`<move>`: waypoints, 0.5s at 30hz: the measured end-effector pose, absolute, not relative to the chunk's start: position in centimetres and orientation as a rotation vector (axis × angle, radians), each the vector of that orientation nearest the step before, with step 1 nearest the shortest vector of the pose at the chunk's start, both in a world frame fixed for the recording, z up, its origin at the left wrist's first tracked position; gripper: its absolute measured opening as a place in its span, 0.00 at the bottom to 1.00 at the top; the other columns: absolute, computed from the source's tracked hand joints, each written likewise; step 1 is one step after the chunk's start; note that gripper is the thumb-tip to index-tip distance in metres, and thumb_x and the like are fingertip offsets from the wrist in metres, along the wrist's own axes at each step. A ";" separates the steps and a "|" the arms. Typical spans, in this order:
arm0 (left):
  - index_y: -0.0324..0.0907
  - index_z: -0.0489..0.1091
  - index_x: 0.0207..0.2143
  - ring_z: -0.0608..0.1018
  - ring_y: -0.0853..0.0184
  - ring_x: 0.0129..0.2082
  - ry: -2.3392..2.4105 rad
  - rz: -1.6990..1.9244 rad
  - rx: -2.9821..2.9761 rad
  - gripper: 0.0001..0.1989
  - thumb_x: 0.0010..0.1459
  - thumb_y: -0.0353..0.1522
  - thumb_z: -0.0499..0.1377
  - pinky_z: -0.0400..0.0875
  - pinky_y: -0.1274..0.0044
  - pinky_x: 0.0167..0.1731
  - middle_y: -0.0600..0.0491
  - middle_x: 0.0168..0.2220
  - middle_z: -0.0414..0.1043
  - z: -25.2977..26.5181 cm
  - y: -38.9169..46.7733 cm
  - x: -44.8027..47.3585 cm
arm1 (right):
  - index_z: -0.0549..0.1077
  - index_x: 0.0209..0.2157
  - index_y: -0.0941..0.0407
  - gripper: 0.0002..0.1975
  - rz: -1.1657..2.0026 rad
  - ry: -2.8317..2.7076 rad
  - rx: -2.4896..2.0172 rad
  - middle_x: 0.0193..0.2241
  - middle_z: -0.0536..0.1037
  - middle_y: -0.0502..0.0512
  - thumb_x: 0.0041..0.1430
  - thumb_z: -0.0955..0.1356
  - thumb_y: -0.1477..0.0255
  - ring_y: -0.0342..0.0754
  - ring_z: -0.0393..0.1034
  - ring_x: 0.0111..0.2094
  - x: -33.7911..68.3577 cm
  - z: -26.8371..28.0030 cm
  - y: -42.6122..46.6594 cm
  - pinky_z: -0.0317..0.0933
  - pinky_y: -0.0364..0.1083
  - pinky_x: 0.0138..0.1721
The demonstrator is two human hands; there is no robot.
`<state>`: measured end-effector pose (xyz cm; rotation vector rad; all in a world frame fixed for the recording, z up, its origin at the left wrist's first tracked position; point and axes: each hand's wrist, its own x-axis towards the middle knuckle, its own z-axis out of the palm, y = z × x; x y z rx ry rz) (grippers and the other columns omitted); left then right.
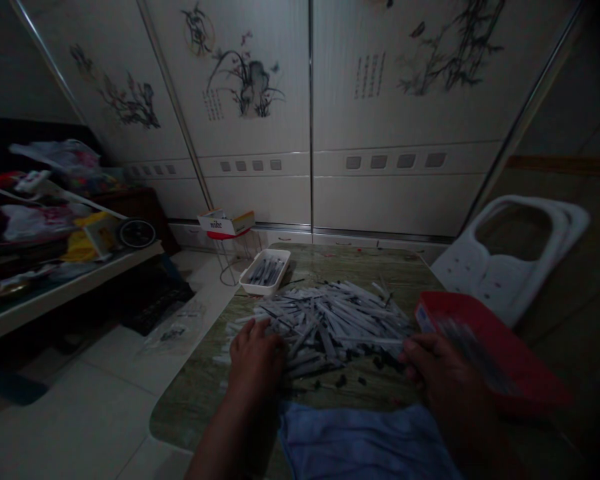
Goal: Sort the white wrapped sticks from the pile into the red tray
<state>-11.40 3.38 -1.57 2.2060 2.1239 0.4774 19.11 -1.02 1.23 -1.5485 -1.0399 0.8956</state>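
A loose pile of thin whitish-grey strips [350, 310], perhaps sleeves or slim sticks, spreads over the table. At its left edge rests my left hand [256, 360], palm down with the fingers loosely bent and slightly apart; no held thing shows. My right hand [443, 370] pinches the end of one pale strip [380, 341] at the pile's right side. Small black pieces [341, 381] lie along the near side of the pile. Right of my right hand stands a red tray [523, 350] with blurred, slender greyish items [473, 347] inside.
A white plastic box [245, 288] of similar slender items stands at the table's [190, 407] far left. Blue cloth [360, 443] lies at the near edge. A white chair [513, 267] is at right, a stool with a carton [220, 225] behind, a cluttered bench [80, 285] at left.
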 end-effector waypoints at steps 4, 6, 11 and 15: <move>0.49 0.79 0.36 0.55 0.44 0.68 2.088 0.494 2.237 0.09 0.57 0.30 0.58 0.52 0.51 0.60 0.48 0.65 0.64 -1.5 3.5 -11.2 | 0.74 0.34 0.52 0.14 0.970 -0.989 -1.545 0.25 0.76 0.50 0.58 0.70 0.55 0.48 0.69 0.26 18.7 1.2 -1.2 0.63 0.44 0.23; 0.48 0.78 0.36 0.55 0.45 0.68 2.068 0.508 2.243 0.09 0.57 0.29 0.58 0.53 0.52 0.60 0.47 0.65 0.65 -1.3 3.5 -11.1 | 0.74 0.34 0.52 0.14 0.983 -0.993 -1.548 0.25 0.76 0.50 0.58 0.69 0.56 0.48 0.69 0.26 18.5 1.3 -1.2 0.64 0.43 0.23; 0.47 0.77 0.36 0.57 0.47 0.68 2.046 0.615 2.233 0.07 0.58 0.30 0.59 0.54 0.53 0.60 0.48 0.63 0.67 -0.9 3.5 -11.3 | 0.74 0.33 0.52 0.14 1.007 -0.954 -1.501 0.25 0.75 0.50 0.57 0.70 0.56 0.47 0.68 0.25 18.4 1.6 -1.3 0.64 0.42 0.21; 0.48 0.76 0.39 0.67 0.51 0.59 1.949 0.834 2.215 0.07 0.60 0.32 0.58 0.61 0.58 0.56 0.48 0.53 0.75 -1.0 3.7 -11.5 | 0.74 0.32 0.53 0.14 0.992 -0.972 -1.488 0.27 0.76 0.51 0.56 0.71 0.56 0.47 0.68 0.26 18.2 2.1 -1.4 0.64 0.43 0.22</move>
